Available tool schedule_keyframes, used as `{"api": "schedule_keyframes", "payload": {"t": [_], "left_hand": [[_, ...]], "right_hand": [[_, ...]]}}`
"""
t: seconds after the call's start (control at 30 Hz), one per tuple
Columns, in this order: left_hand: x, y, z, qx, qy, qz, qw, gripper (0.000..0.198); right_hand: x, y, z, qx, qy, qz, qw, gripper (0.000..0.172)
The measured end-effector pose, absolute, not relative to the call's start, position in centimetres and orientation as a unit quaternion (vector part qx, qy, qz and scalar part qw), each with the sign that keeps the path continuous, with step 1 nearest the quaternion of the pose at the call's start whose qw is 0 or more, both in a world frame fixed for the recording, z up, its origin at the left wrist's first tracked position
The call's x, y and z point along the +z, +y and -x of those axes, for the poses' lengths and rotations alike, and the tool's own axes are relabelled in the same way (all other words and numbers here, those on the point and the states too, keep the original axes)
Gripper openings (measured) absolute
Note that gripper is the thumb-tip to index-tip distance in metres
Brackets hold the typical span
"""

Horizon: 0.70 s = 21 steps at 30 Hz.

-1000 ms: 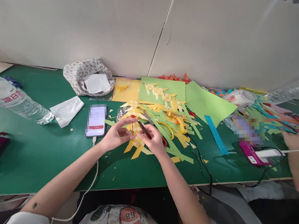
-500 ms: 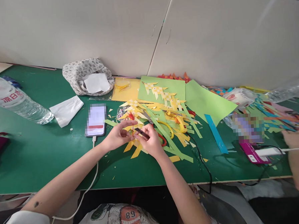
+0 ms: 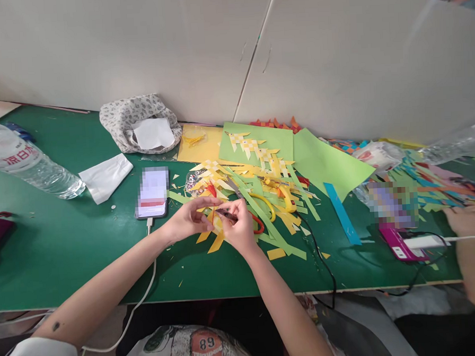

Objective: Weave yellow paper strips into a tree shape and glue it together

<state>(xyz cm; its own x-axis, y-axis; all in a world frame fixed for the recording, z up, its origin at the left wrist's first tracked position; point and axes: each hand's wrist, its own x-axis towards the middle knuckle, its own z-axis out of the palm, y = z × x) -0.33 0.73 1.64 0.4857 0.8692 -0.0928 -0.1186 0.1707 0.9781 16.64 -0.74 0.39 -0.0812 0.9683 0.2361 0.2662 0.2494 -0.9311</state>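
My left hand is closed in a pinch on a red tassel, whose thin cord runs down between my fingers. My right hand grips a small dark tool, its kind partly hidden by the fingers. The tool's tip is close beside the cord; whether it touches cannot be told. Under and behind both hands lie woven yellow-and-white paper pieces and yellow strips. Scissors with a red handle rest just right of my right hand, partly covered by green paper strips.
A phone on a white cable lies left of the hands. Farther left are a white tissue and a water bottle. A yellow glue gun with a black cord lies right. At the far right rests another person's hand.
My left fingers have shifted slightly over the cord, and the tassel now leans a little to the right. The dark tool is turned and more covered by my right hand.
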Motion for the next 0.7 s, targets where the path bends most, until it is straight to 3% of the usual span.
{"api": "schedule_keyframes", "payload": {"t": [0.37, 0.63, 0.7], "left_hand": [[2.2, 0.7, 0.4, 0.368, 0.362, -0.578, 0.632, 0.05], [2.8, 0.5, 0.5, 0.382, 0.361, -0.629, 0.572, 0.05], [3.0, 0.5, 0.5, 0.382, 0.353, -0.634, 0.573, 0.05]], "right_hand": [[1.2, 0.5, -17.5, 0.347, -0.406, 0.561, 0.632, 0.026], [1.2, 0.8, -18.2, 0.403, -0.378, 0.544, 0.631, 0.009], [1.1, 0.7, -18.3, 0.427, -0.367, 0.521, 0.642, 0.015]]}}
